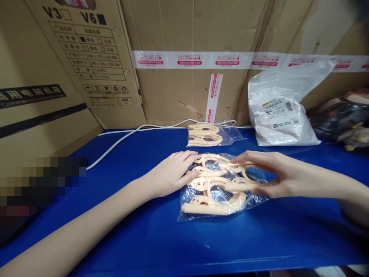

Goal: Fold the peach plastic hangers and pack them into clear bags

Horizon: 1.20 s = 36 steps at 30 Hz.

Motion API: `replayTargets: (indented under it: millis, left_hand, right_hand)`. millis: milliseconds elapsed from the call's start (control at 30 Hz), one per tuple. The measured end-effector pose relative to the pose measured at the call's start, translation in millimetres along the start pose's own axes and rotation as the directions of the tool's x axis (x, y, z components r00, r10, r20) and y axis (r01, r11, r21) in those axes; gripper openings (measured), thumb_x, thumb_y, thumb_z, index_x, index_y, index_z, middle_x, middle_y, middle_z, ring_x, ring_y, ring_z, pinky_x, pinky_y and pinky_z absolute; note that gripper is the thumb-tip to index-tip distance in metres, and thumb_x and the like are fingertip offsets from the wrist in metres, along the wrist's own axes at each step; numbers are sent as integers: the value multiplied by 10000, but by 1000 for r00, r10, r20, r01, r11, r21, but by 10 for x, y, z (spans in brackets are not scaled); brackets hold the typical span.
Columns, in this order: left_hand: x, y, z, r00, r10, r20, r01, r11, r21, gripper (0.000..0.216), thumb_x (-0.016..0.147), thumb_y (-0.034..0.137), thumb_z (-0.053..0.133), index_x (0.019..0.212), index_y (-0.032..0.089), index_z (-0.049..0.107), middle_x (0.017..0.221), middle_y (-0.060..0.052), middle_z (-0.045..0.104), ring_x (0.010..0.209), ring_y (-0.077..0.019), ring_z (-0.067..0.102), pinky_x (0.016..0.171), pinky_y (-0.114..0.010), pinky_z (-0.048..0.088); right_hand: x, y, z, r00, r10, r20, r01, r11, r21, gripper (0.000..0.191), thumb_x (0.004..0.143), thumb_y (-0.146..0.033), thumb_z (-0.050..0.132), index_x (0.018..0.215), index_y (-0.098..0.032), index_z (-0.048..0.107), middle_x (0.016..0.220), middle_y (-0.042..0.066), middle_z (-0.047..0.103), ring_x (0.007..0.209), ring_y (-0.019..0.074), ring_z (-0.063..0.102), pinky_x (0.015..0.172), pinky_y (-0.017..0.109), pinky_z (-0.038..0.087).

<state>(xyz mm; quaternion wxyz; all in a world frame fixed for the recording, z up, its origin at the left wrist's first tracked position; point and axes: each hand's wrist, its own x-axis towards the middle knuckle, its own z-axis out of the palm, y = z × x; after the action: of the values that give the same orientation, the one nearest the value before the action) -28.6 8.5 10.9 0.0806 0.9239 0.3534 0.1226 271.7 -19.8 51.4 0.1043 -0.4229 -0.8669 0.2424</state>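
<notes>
A clear plastic bag (184, 215) lies on the blue tabletop with several cream folding hangers (213, 209) in it. My left hand (175, 173) is on the bag's upper left side, its fingers and thumb gripping the plastic and the hangers beneath. From the right, my right hand (271, 173) spans a folded cream hanger (239, 186) at the bag's right end, thumb on the near side and fingers on the far side. Whether this hanger is fully inside the plastic, I cannot tell.
Behind lies a second clear bag of cream hangers (204, 134). A white cable (121, 137) runs along the back. A white plastic parcel (282, 111) stands at the back right beside dark bagged items (340, 119). Cardboard boxes (184, 92) wall the rear and left; the left front is pixelated.
</notes>
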Motion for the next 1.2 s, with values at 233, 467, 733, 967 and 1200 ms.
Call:
replayTargets:
  millis: [233, 467, 733, 967, 1200]
  left_hand:
    - [1, 95, 82, 996, -35, -79, 24, 990, -138, 467, 997, 466, 332, 1386, 222, 410, 1468, -89, 424, 1375, -241, 335, 1140, -497, 244]
    - [20, 274, 131, 990, -39, -137, 8, 975, -224, 440, 994, 451, 363, 1364, 225, 433, 1455, -68, 435, 1372, -207, 329, 1155, -451, 227]
    - [20, 291, 167, 977, -109, -184, 51, 954, -297, 418, 993, 450, 371, 1332, 220, 460, 1423, -52, 466, 1337, -203, 368, 1133, -423, 272]
    - [-28, 306, 148, 974, -134, -185, 63, 936, -345, 390, 998, 440, 367, 1313, 233, 468, 1412, -38, 478, 1331, -185, 378, 1128, -401, 278]
    - [-50, 301, 5, 986, -88, -139, 40, 948, -316, 393, 992, 406, 391, 1351, 254, 434, 1453, -47, 447, 1360, -228, 358, 1160, -468, 223]
  right_hand:
    - [41, 87, 18, 1000, 5, 3, -6, 983, 185, 568, 741, -342, 721, 1284, -250, 580, 1274, 60, 626, 1141, 282, 605, 903, 336, 536]
    - [27, 139, 24, 1000, 1, 6, -3, 958, 287, 560, 746, -326, 737, 1275, -277, 561, 1304, 35, 609, 1197, 270, 572, 974, 329, 496]
    - [65, 175, 103, 1000, -27, -14, 30, 951, 309, 544, 757, -337, 727, 1268, -276, 552, 1308, 34, 598, 1218, 267, 551, 1008, 338, 466]
    - [93, 191, 141, 999, -28, -24, 35, 944, 328, 560, 762, -333, 721, 1288, -278, 537, 1320, 49, 583, 1211, 284, 555, 1008, 372, 473]
    - [111, 139, 105, 998, -25, -53, 39, 954, 296, 581, 749, -294, 728, 1300, -284, 545, 1365, 72, 546, 1271, 321, 496, 924, 357, 538]
